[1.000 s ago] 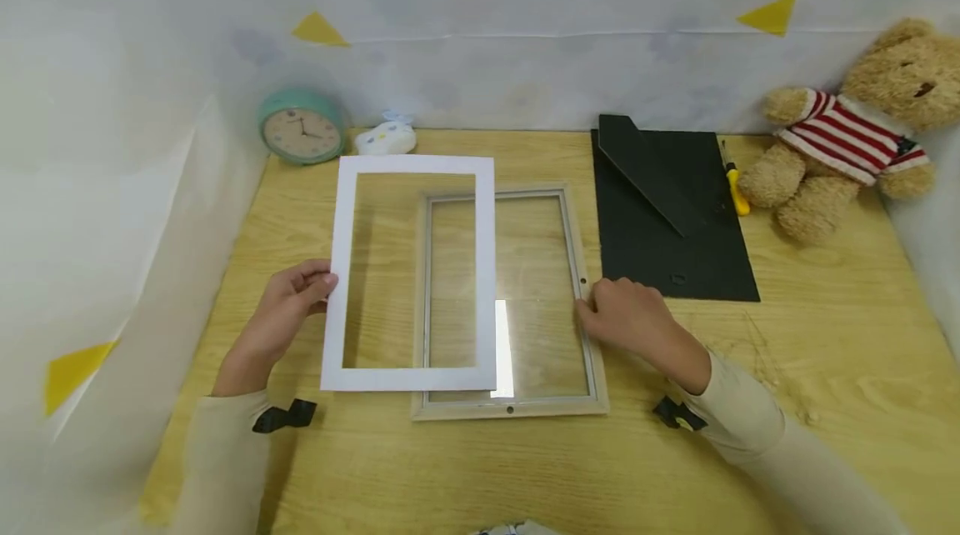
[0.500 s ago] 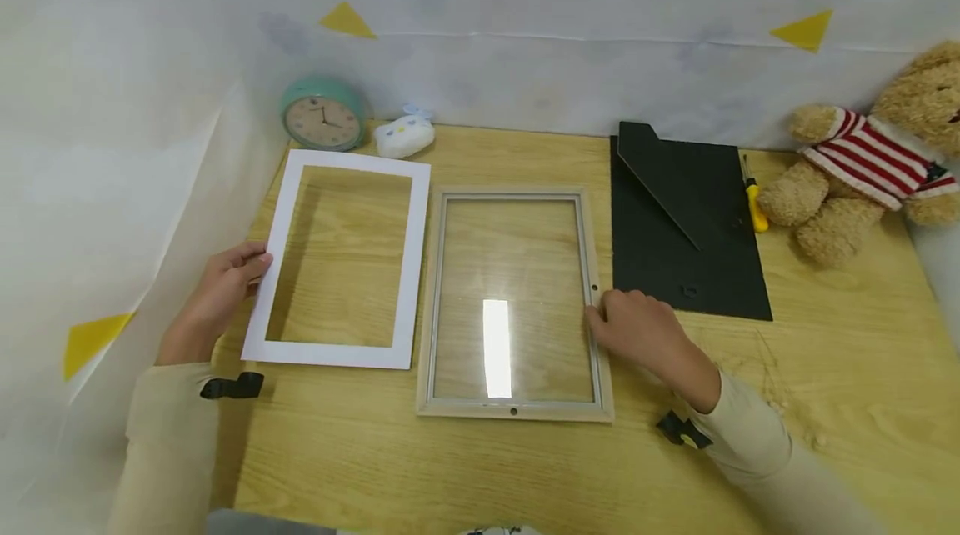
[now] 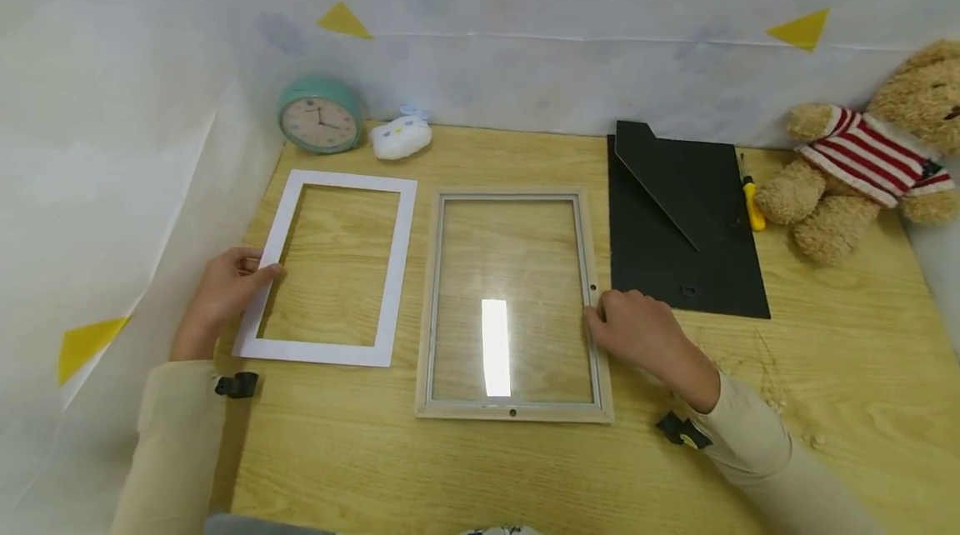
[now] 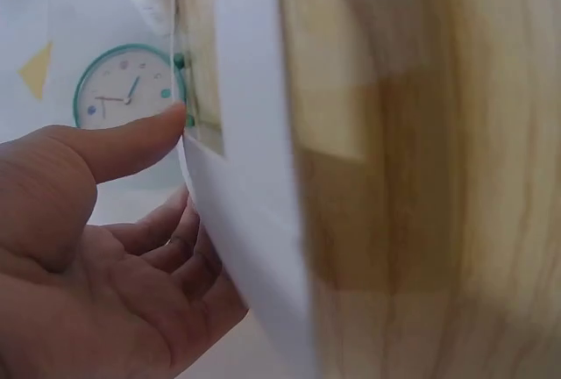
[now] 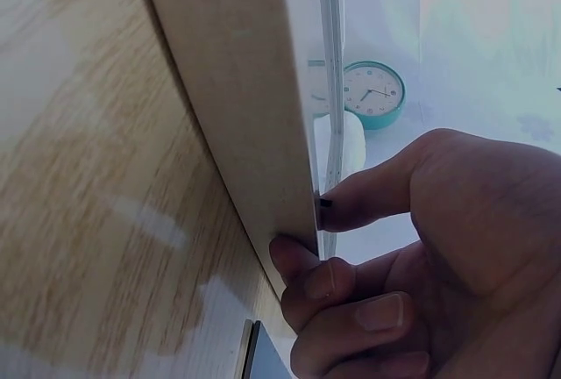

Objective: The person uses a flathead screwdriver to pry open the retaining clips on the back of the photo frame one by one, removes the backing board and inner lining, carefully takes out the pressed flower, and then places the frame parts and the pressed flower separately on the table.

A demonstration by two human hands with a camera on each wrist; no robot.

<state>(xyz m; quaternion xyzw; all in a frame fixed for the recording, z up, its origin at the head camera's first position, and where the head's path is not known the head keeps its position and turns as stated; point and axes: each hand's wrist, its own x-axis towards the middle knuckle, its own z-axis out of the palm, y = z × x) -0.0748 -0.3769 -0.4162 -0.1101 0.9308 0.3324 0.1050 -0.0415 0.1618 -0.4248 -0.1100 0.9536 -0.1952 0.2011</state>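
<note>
White mat board (image 3: pixel 327 269) flat on the wooden table, left side. Glazed light-wood picture frame (image 3: pixel 513 304) flat just right of it, edges parallel, portrait orientation.

Beyond the right hand (image 3: pixel 637 331), the teddy bear (image 3: pixel 873 152) is cut off at the edge — its head partly out of sight — and the clock (image 3: pixel 318 120) face is too small to read.
</note>
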